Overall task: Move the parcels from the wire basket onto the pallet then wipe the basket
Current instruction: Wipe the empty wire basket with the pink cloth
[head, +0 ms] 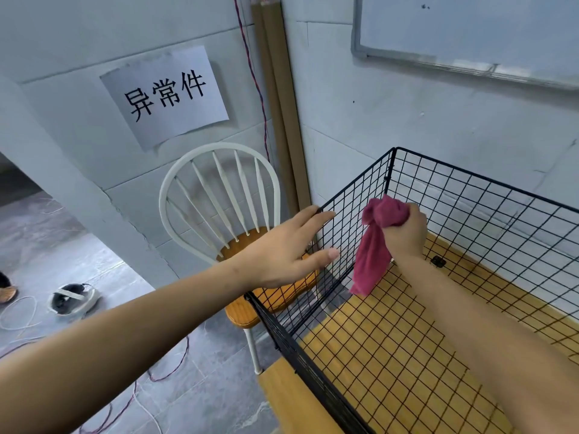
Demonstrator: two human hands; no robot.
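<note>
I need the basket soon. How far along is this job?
No parcels show in the basket, so unloading looks done; the pallet is out of view. Wiping is in hand: the right hand holds a cloth inside, the left hand steadies the side. Other sides left.

Just behind your left hand stands a white spindle-back chair (219, 195), with a paper sign (166, 95) on the wall above it. Up beyond your right hand hangs a whiteboard (470, 29); a sneaker (73, 299) lies on the floor left of your left forearm.

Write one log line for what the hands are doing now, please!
stage: wiping | left hand: flat on wire basket side | right hand: gripping pink cloth inside basket | parcels: none visible
</note>
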